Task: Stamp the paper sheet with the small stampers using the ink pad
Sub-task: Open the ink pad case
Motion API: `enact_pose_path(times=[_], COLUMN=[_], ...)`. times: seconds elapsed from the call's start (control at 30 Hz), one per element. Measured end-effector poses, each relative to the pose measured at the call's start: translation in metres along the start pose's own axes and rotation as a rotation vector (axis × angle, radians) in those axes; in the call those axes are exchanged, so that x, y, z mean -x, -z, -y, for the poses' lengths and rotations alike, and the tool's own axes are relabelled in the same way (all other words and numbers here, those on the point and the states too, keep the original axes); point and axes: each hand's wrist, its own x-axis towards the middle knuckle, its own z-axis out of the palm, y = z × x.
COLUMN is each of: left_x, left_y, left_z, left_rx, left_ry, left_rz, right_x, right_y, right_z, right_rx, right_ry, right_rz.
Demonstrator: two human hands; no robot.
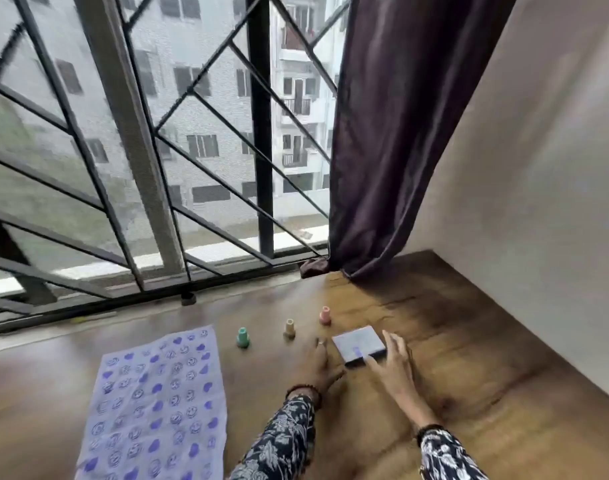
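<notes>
A paper sheet (157, 403) covered with purple smiley and heart stamps lies on the wooden surface at the lower left. Three small stampers stand upright in a row behind it: green (243, 337), beige (289, 328) and pink (325, 315). The ink pad (357, 342), a flat grey case with its lid shut, lies right of them. My right hand (391, 363) rests on the pad's near right corner, fingers spread over its edge. Just left of the pad, my left hand (318, 367) lies flat on the wood, fingers apart, holding nothing.
A metal window grille (140, 202) runs along the far edge of the wooden surface (469, 358). A dark purple curtain (393, 133) hangs at the back right, touching the wood. A pale wall (545, 202) bounds the right side.
</notes>
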Motion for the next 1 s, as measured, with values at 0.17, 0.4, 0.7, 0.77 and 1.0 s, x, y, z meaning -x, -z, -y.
enact_pose_path(times=[0.17,0.4,0.7,0.77,1.0], left_x=[-0.02,0.029,0.132,0.139,0.141], left_y=[-0.008,-0.028,-0.037,-0.033,-0.027], left_z=[-0.004,0.004,0.033,0.041,0.051], left_rx=[0.04,0.073,0.207,0.209,0.254], left_ry=[0.083,0.08,0.231,0.204,0.164], left_rz=[0.029,-0.092,-0.254,-0.245,-0.205], right_x=[-0.022,0.002,0.095,0.109,0.114], right_y=[-0.002,-0.003,-0.02,-0.03,-0.041], right_z=[-0.004,0.001,0.039,0.048,0.068], right_rx=[-0.079,-0.163,-0.134,-0.031,0.313], right_ry=[-0.056,-0.052,-0.087,-0.083,-0.037], right_rz=[0.087,0.07,0.254,0.262,0.222])
